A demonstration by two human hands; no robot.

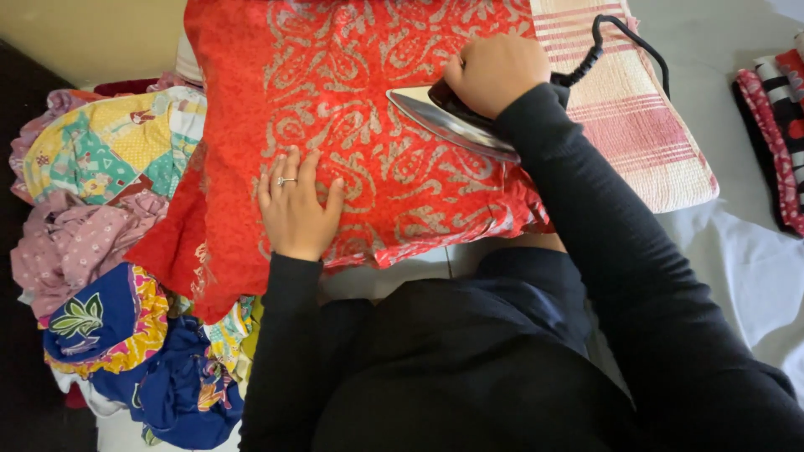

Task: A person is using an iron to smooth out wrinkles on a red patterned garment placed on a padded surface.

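Under the fingers of the left hand (295, 209), which are laid flat and slightly spread with a ring on one of them, a red cloth (352, 125) is pressed down, seemingly so that it is kept taut and smooth ahead of the iron. Around the handle of the iron (448, 117) the fingers of the right hand (494, 71) are curled tight in a fist, so that the tool is steered by its top while its soleplate is kept on the fabric. The soleplate is seen as a flat, shiny metal wedge, its point turned toward the left hand; the body above it is dark. A black cord (624, 38) is looped away from the heel of the iron, apparently so that it stays off the work.

The red cloth is a thin woven piece printed with pale, curling floral figures, and it is draped over a padded support, its near edge falling in soft folds toward the lap. Beneath it a quilted pad (645, 125) in cream with pink stripes is spread as an ironing surface. Both arms are covered by black sleeves. Beside the left arm a heap of crumpled clothes (109, 251) is piled, patchwork, pink and blue prints among them. At the far right a folded red, black and white cloth (779, 117) is laid apart.
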